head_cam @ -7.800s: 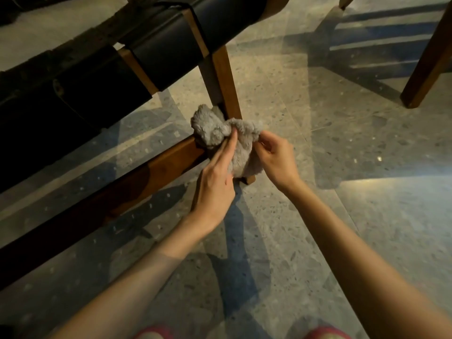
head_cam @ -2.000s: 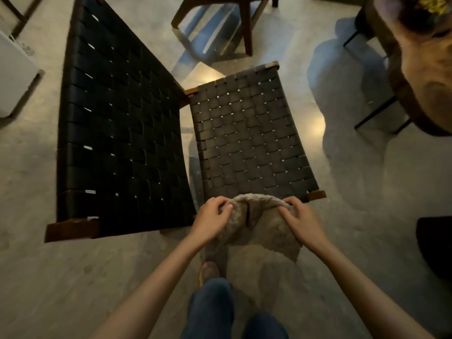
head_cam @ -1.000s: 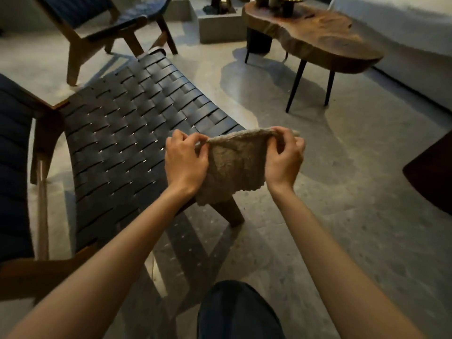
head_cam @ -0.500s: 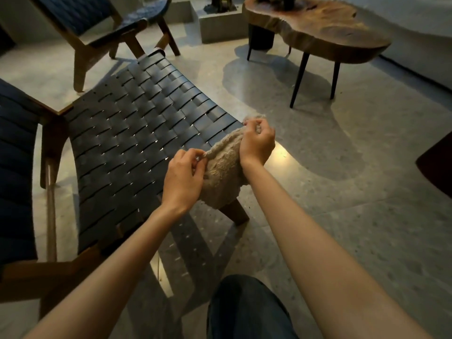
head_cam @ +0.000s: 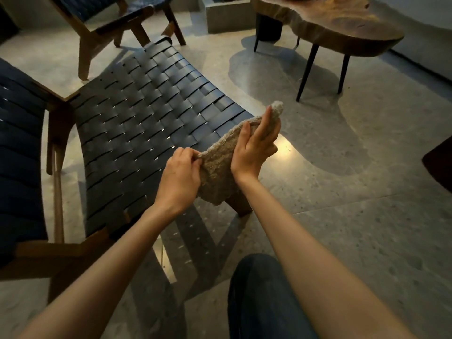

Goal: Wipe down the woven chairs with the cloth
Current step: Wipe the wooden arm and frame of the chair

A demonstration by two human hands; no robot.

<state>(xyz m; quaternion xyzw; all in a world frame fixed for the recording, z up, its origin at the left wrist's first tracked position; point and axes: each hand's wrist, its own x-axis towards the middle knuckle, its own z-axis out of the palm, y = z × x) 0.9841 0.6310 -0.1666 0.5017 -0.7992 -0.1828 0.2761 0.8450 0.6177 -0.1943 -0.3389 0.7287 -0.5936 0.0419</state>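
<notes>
Both hands on cloth: left hand pinches near corner, right hand flat against it, fingers straight. Target woven seat lies just left of them; left hand nearer.

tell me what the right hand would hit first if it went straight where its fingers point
The right hand lies flat against the cloth. Past the cloth's tip the way looks free, heading roughly toward the table leg; depth is unclear.
</notes>
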